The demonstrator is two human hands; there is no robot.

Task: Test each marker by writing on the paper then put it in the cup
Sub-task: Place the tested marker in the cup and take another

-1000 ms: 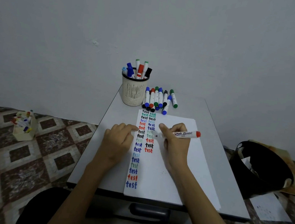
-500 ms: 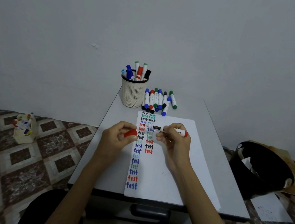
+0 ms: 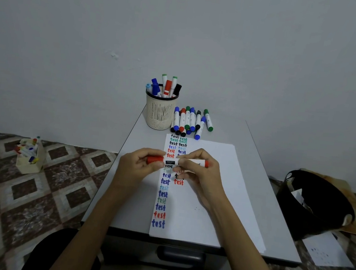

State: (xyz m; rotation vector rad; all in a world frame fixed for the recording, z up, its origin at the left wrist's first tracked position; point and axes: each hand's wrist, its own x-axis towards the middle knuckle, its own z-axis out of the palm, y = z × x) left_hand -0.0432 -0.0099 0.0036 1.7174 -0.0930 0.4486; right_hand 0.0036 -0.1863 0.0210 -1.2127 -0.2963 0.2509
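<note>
A red marker [image 3: 191,162] lies level above the paper [image 3: 205,194], held between both hands. My left hand [image 3: 137,168] pinches its red cap [image 3: 155,160], which sits on the marker's left end. My right hand [image 3: 201,173] grips the white barrel. The paper carries two columns of the word "test" in several colours. A beige mesh cup [image 3: 159,112] at the table's back holds several markers. A pile of loose markers [image 3: 191,122] lies just right of the cup.
The small grey table [image 3: 262,185] stands against a plain wall. A black bin [image 3: 314,205] sits on the floor at the right, with a loose sheet [image 3: 328,252] beside it. A beige box of markers [image 3: 29,157] stands on the patterned floor at the left.
My right hand lifted the marker off the paper and turned it level. My left hand brought the red cap to the marker's tip and now holds it on the end.
</note>
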